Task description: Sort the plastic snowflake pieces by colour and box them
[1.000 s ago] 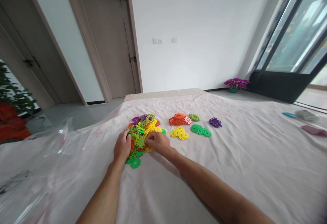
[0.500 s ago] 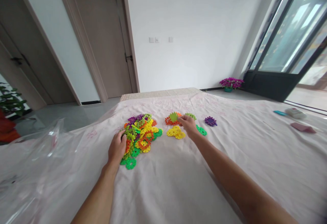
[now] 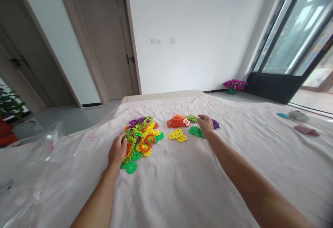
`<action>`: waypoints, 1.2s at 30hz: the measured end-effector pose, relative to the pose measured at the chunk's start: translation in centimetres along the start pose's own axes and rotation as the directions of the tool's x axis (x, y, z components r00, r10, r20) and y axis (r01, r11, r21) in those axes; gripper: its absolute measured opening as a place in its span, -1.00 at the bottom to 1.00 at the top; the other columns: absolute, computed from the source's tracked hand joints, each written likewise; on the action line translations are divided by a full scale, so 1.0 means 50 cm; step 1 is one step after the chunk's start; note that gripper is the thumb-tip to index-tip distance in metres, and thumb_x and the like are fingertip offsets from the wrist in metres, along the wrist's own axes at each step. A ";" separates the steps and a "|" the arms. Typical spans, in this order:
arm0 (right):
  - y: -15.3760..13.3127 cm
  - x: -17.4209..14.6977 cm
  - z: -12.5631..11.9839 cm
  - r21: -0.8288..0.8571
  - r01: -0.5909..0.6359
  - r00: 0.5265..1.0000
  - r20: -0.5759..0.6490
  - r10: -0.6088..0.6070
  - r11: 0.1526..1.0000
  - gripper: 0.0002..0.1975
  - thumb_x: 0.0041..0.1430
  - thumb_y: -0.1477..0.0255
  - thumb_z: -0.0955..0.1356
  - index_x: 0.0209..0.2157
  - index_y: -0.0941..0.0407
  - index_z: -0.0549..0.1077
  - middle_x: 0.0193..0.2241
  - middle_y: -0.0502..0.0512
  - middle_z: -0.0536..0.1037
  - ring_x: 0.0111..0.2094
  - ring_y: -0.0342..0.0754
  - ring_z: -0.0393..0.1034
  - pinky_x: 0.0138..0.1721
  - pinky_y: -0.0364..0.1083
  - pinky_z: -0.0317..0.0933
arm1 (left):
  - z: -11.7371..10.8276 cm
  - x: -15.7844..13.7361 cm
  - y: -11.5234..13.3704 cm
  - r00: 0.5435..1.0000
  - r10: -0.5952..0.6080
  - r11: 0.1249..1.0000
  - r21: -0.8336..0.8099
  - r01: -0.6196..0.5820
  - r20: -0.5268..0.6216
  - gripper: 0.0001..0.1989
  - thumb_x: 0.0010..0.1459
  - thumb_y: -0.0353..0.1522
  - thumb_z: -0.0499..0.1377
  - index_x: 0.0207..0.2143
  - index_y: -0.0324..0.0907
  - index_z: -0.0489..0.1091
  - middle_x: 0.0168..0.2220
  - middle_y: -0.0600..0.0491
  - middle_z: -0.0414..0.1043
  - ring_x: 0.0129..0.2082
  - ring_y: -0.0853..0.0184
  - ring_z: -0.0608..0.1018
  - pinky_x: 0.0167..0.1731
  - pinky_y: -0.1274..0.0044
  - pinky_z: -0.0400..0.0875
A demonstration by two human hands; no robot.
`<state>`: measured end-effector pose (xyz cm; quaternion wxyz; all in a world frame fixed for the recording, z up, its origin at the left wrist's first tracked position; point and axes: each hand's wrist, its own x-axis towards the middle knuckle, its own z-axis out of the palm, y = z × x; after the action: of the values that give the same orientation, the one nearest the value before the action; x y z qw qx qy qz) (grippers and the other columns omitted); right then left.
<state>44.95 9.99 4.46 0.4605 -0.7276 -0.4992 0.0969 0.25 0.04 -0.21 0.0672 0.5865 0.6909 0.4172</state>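
Observation:
My left hand (image 3: pixel 117 150) rests against the near left side of a mixed heap of snowflake-shaped plastic pieces (image 3: pixel 142 136), its thumb apart from the fingers. My right hand (image 3: pixel 206 124) is just right of the light green pieces (image 3: pixel 191 118). Its fingers are drawn together, and whatever they may hold is hidden. Below them lie green pieces (image 3: pixel 195 131), partly covered by the hand. A purple piece (image 3: pixel 216 124) shows behind its right side. Orange pieces (image 3: pixel 177 120) and yellow pieces (image 3: pixel 178 135) lie in separate small groups to the left.
A pale floral cloth (image 3: pixel 166 186) covers the surface. Clear plastic wrapping (image 3: pixel 39 165) lies at the left. On the right are a blue item (image 3: pixel 283 115), a white packet (image 3: pixel 299 115) and a pink folded piece (image 3: pixel 307 130).
My right hand has moved right, from above the orange pieces to beside the light green ones. The light green piece it was pinching no longer shows over the orange group. My left hand stays put.

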 end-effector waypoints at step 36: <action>-0.197 -0.342 0.174 0.223 0.428 0.781 0.397 -0.483 0.876 -0.85 0.15 0.39 0.37 -0.22 0.03 0.54 -0.25 -0.01 0.57 -0.25 -0.09 0.42 -0.25 -0.16 0.15 | -0.001 -0.002 -0.006 1.000 0.008 0.999 -0.043 -0.009 -0.015 -0.56 0.25 -0.24 -0.04 0.09 -0.16 0.39 0.10 -0.07 0.44 0.14 0.20 0.43 0.19 0.36 0.27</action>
<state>25.18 1.79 1.70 0.3880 -0.5146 -0.7444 0.1746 0.04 -0.05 -0.40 0.0729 0.5847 0.6798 0.4366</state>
